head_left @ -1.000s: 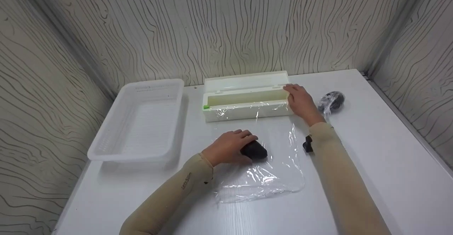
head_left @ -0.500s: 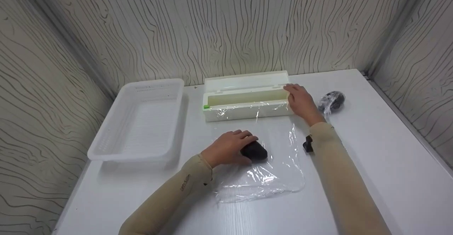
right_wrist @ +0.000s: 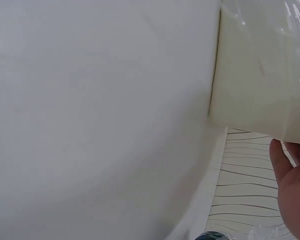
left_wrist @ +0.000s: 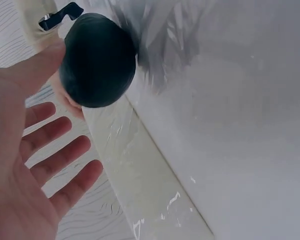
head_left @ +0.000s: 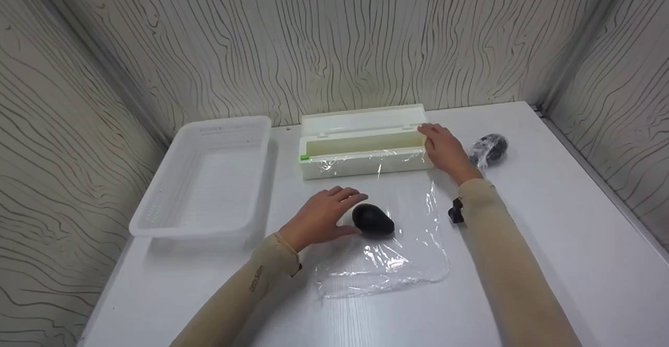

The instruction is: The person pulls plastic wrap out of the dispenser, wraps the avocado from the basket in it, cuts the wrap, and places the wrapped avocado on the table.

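Observation:
My left hand (head_left: pixel 321 216) is just left of a dark, egg-shaped avocado (head_left: pixel 372 220), fingers spread and thumb tip at its side. In the left wrist view the palm faces the dark green avocado (left_wrist: pixel 98 60), with nothing in its grasp. Beneath the avocado, a sheet of clear cling film (head_left: pixel 387 263) lies spread on the table, running out of a long white dispenser box (head_left: pixel 360 168) with its lid raised. My right hand (head_left: pixel 446 152) holds the box's right end, fingers over the top edge. The right wrist view shows it at the box end (right_wrist: pixel 260 107).
A white plastic basket (head_left: pixel 193 230) stands on the left. Beyond the right hand lies another dark fruit wrapped in film (head_left: pixel 489 149). A green slider (head_left: pixel 304 157) sits at the box's left front edge. Patterned walls (head_left: pixel 339 38) enclose the white table.
My left hand has let go of the avocado and drawn back slightly to the left, fingers opening. The avocado stays on the film. The right hand has stayed at the box.

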Motion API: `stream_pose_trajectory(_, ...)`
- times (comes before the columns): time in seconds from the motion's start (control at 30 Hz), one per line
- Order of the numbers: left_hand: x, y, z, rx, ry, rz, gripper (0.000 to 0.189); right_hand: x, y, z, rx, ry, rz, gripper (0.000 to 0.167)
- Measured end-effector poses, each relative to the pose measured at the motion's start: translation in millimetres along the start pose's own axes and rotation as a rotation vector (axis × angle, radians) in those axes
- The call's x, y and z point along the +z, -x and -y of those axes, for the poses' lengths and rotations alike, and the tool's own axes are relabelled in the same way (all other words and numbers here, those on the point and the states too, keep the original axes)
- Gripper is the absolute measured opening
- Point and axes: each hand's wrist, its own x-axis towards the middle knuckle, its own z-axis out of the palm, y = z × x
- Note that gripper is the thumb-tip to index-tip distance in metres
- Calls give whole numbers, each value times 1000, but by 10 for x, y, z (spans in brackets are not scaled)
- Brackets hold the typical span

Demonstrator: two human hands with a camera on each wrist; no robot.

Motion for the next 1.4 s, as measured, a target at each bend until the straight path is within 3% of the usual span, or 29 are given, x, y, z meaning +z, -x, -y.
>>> stream_pose_trajectory(0.17, -59, 248, 62, -35, -16, -52, 60, -91, 10, -2, -1, -32, 105, 46)
stream_pose_trajectory(0.27, -69, 413, 78, -58, -7, -58, 50, -119, 64, 15, -41, -49, 124, 47)
stream_pose_trajectory(0.43, -72, 664, 48, -65, 43, -40, 31, -120, 283, 129, -129, -42, 19, 47)
stream_pose_trajectory(0.6, -66, 878, -32, -4, 114, 2, 24, -176, 659, 336, -212, 20, -47, 32)
stream_pose_trajectory(0.7, -42, 976, -87, 38, 134, 32, 27, -240, 920, 463, -299, 21, 30, 18)
stream_pose_trajectory(0.83, -2, 1061, -149, 82, 131, 37, 36, -292, 1256, 582, -408, -32, 249, 8)
stream_pose_trajectory(0.93, 19, 1092, -189, 118, 134, 28, 42, -292, 1482, 643, -435, -72, 408, 10)
stream_pose_trajectory(1.03, 23, 1108, -225, 151, 133, 36, 48, -274, 1682, 687, -423, -97, 505, 16)
stream_pose_trajectory(1.2, 31, 1109, -251, 171, 107, 66, 33, -212, 1904, 688, -389, -85, 559, 25)
stream_pose_trajectory(1.4, 64, 1106, -252, 200, 110, 72, 13, -134, 1967, 638, -386, -83, 555, 19)
